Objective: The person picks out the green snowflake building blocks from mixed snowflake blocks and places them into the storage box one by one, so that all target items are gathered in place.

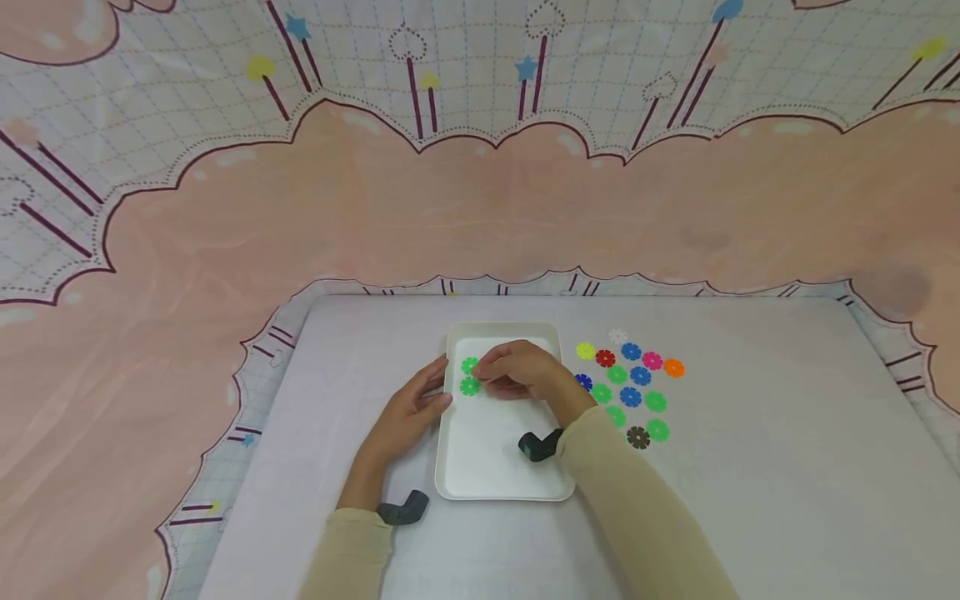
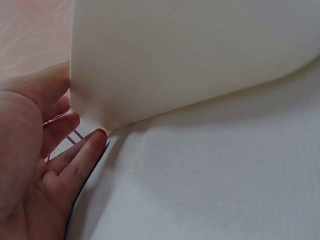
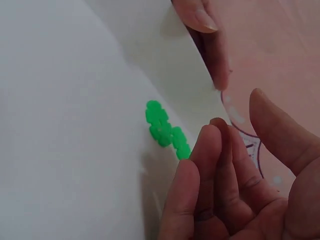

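Note:
A white rectangular tray lies on the table, with two green notched plastic discs in its upper left part. My left hand is at the tray's left side; in the left wrist view its fingers touch or nearly touch the tray wall. Over the tray, just right of the green discs, is my right hand. Seen from the right wrist, its fingers are loosely bent, the thumb stands apart and nothing shows between them. They partly cover one green disc.
Right of the tray lie several loose notched discs, among them yellow, red, orange, blue, green and dark brown. A white cloth covers the table, and a patterned curtain hangs behind.

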The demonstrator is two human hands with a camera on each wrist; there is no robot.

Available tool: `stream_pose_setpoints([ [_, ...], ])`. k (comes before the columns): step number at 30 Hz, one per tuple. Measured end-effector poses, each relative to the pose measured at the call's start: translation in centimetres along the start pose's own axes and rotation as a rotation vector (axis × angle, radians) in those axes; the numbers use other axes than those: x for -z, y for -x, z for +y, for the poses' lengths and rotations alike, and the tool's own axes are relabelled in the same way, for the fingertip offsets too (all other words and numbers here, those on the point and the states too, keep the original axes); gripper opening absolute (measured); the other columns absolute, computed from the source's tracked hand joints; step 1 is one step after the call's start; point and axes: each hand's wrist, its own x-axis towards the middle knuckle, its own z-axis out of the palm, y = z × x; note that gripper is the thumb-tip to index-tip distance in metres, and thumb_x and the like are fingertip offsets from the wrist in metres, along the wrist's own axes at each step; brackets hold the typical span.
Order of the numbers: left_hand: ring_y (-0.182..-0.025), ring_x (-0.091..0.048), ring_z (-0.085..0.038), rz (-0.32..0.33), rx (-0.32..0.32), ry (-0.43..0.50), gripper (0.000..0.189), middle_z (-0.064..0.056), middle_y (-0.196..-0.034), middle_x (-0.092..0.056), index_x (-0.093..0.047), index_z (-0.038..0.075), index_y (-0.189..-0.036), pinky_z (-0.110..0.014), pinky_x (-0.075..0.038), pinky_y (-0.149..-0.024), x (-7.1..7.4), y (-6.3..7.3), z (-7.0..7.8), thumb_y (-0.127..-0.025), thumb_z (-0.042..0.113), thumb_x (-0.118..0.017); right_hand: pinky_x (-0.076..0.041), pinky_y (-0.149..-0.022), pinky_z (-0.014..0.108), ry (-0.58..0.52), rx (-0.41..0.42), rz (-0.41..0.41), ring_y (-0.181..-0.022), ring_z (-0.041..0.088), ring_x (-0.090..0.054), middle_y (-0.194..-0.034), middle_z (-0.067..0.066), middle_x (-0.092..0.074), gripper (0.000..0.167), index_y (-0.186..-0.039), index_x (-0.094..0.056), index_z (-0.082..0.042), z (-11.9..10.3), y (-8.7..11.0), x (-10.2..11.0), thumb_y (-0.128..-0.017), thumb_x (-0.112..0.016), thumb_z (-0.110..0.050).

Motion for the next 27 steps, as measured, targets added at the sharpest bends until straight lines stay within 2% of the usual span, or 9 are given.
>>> stream_pose_setpoints([
  [5,-0.14,-0.053,-0.031,0.004,0.012,-0.027,0.064,-0.006,-0.159,-0.046,-0.039,0.023,-0.158,-0.041,-0.053,-0.109,0.0,0.0,0.1,-0.101,0.029,-0.067,-0.062,-0.08,0.028,0.068,0.058,-0.046,-0.09,0.022,-0.07,-0.097,0.005,-0.074,0.023,-0.105,-0.075,-0.012,-0.5,1.2,0.7,-0.087,-0.082,-0.024],
  [8,-0.14,-0.053,-0.032,0.01,0.019,-0.037,0.064,-0.006,-0.159,-0.046,-0.039,0.023,-0.158,-0.042,-0.053,-0.109,0.0,0.1,0.3,-0.101,0.029,-0.066,-0.06,-0.081,0.03,0.122,0.084,-0.043,-0.093,0.024,-0.069,-0.1,0.006,-0.074,0.023,-0.107,-0.075,-0.014,-0.7,1.9,1.6,-0.088,-0.081,-0.027],
  [16,-0.14,-0.053,-0.032,0.018,0.013,-0.046,0.065,-0.007,-0.159,-0.046,-0.038,0.022,-0.159,-0.044,-0.052,-0.111,0.0,0.1,0.5,-0.1,0.028,-0.067,-0.057,-0.095,0.043,0.219,0.129,-0.028,-0.103,0.025,-0.067,-0.106,0.004,-0.074,0.038,-0.12,-0.071,-0.013,-0.6,4.2,4.4,-0.088,-0.08,-0.031],
  [23,-0.14,-0.053,-0.032,0.017,0.015,-0.052,0.065,-0.007,-0.159,-0.047,-0.039,0.022,-0.158,-0.044,-0.052,-0.11,-0.1,0.0,0.5,-0.1,0.028,-0.067,-0.054,-0.078,0.035,0.242,0.196,-0.018,-0.094,0.025,-0.065,-0.102,0.014,-0.073,0.044,-0.123,-0.069,-0.007,0.1,6.2,6.6,-0.087,-0.08,-0.03],
  [27,-0.14,-0.053,-0.032,0.015,0.017,-0.051,0.065,-0.006,-0.159,-0.046,-0.039,0.022,-0.158,-0.044,-0.052,-0.11,-0.1,0.0,0.5,-0.1,0.028,-0.067,-0.057,-0.087,0.042,0.263,0.22,-0.01,-0.094,0.029,-0.066,-0.105,0.021,-0.071,0.043,-0.123,-0.068,-0.005,0.9,7.0,7.8,-0.089,-0.079,-0.029],
])
